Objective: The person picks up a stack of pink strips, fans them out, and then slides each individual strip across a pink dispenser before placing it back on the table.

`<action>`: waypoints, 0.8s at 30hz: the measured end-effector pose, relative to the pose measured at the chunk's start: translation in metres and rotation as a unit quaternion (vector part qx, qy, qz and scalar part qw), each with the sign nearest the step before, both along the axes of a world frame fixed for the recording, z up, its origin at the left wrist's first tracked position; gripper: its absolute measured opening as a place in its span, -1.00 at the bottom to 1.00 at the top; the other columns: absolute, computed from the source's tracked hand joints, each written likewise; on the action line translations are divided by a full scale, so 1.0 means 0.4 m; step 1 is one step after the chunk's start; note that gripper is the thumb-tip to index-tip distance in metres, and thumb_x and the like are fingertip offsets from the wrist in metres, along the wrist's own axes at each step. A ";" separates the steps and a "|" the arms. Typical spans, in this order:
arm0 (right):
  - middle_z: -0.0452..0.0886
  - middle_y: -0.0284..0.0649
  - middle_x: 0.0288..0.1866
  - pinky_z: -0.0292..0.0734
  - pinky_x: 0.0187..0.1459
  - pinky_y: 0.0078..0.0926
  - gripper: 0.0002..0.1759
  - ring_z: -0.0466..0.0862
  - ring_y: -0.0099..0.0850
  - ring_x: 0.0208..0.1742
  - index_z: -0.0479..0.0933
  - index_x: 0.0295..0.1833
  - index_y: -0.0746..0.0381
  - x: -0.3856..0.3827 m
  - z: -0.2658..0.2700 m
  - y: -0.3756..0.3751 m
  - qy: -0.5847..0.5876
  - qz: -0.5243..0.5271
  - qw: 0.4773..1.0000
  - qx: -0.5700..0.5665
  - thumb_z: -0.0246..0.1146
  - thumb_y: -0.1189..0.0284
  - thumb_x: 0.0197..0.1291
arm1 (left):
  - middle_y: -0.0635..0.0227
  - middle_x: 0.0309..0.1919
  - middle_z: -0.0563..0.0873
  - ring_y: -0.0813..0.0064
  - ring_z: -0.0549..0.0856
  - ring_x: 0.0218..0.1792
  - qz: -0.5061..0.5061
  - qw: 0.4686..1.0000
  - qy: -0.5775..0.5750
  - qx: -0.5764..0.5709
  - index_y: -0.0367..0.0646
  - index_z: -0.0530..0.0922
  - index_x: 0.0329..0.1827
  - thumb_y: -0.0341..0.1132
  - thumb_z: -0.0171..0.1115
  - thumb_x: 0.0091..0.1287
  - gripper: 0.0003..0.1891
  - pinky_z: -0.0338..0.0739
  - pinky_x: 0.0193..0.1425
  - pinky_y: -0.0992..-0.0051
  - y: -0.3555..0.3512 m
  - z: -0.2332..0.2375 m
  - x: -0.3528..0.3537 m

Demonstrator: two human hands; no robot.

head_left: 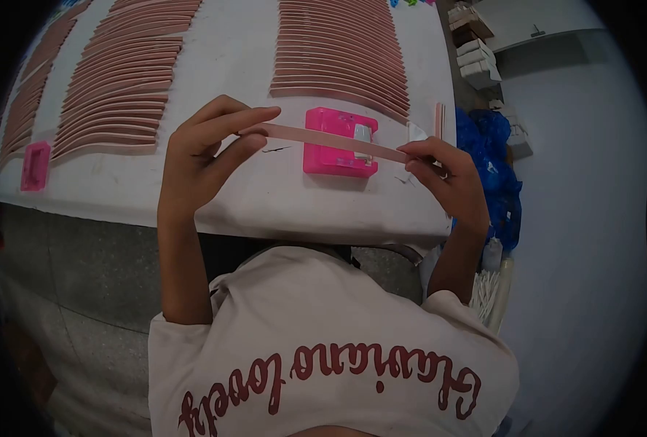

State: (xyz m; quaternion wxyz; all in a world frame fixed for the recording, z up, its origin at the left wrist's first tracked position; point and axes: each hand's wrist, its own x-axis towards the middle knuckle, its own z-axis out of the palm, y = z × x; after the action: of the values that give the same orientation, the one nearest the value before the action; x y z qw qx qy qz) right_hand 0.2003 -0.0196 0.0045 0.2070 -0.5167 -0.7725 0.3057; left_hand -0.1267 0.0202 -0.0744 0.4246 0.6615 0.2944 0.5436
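Strip [323, 138] held taut between my hands: left hand [207, 149] pinches one end, right hand [443, 175] the other. It sits just over the pink block [330, 160] on the table [265, 200] — pulled flat, I'd judge, to keep it straight. Rows [338, 51] of the same lie beyond.

The white desk [221, 65] carries long rows of curved salmon-pink strips [338, 51] beyond the fingers. A bright pink square plastic box [338, 149] lies between the left fingers [239, 120] and right fingers [421, 149]. A smaller pink plastic frame [35, 166] sits well left of both.
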 end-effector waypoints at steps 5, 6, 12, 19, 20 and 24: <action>0.73 -0.15 -0.13 0.68 -0.18 -0.52 -0.77 0.75 -0.41 -0.19 0.65 0.04 0.29 -0.001 -0.003 0.022 -0.087 -0.005 0.995 0.048 0.32 0.55 0.27 | 0.31 -0.16 0.75 0.59 0.72 -0.20 0.097 0.995 -0.019 -0.007 -0.28 0.67 0.05 -0.55 0.35 0.28 -0.73 0.65 -0.06 0.63 -0.002 -0.003 -0.029; 0.73 -0.16 -0.13 0.68 -0.19 -0.52 -0.78 0.75 -0.41 -0.20 0.66 0.02 0.27 0.005 -0.007 0.023 -0.098 -0.012 0.993 0.066 0.31 0.57 0.26 | 0.31 -0.16 0.75 0.59 0.72 -0.20 0.099 0.995 -0.020 -0.008 -0.28 0.67 0.05 -0.55 0.35 0.28 -0.73 0.65 -0.06 0.63 -0.001 -0.008 -0.039; 0.72 -0.18 -0.13 0.68 -0.23 -0.50 -0.77 0.74 -0.39 -0.20 0.67 -0.03 0.24 0.009 -0.048 0.055 -0.131 0.003 0.984 0.120 0.29 0.64 0.20 | 0.31 -0.18 0.77 0.61 0.74 -0.19 0.089 0.995 -0.041 -0.006 -0.29 0.66 0.02 -0.54 0.33 0.32 -0.78 0.65 -0.02 0.63 0.030 -0.018 -0.078; 0.69 -0.20 -0.10 0.73 -0.20 -0.43 -0.74 0.74 -0.35 -0.15 0.67 -0.03 0.22 0.012 -0.098 0.106 -0.116 0.084 0.970 0.198 0.31 0.67 0.16 | 0.43 -0.25 0.77 0.68 0.68 -0.27 0.131 0.986 0.056 0.085 -0.18 0.71 -0.03 -0.47 0.34 0.33 -0.82 0.59 -0.13 0.65 0.078 0.023 -0.111; 0.69 -0.20 -0.10 0.73 -0.20 -0.43 -0.74 0.74 -0.35 -0.15 0.67 -0.03 0.22 0.010 -0.100 0.110 -0.116 0.086 0.970 0.197 0.31 0.67 0.16 | 0.45 -0.27 0.77 0.70 0.65 -0.31 0.139 0.985 0.051 0.091 -0.15 0.72 -0.03 -0.43 0.35 0.33 -0.82 0.56 -0.17 0.66 0.082 0.027 -0.113; 0.71 -0.20 -0.07 0.75 -0.16 -0.42 -0.69 0.76 -0.34 -0.11 0.67 0.02 0.19 0.003 -0.118 0.127 -0.090 0.110 0.973 0.179 0.33 0.65 0.16 | 0.38 -0.08 0.77 0.66 0.70 -0.13 0.175 0.975 0.119 0.068 -0.22 0.69 0.03 -0.50 0.29 0.37 -0.79 0.64 -0.01 0.63 0.091 0.042 -0.139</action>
State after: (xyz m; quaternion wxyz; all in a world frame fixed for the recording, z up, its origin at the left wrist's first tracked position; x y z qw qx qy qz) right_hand 0.2016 0.0312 -0.0427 0.1906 -0.4082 -0.8824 0.1356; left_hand -0.1823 0.0565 -0.0577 0.2388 0.6872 0.4160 0.5457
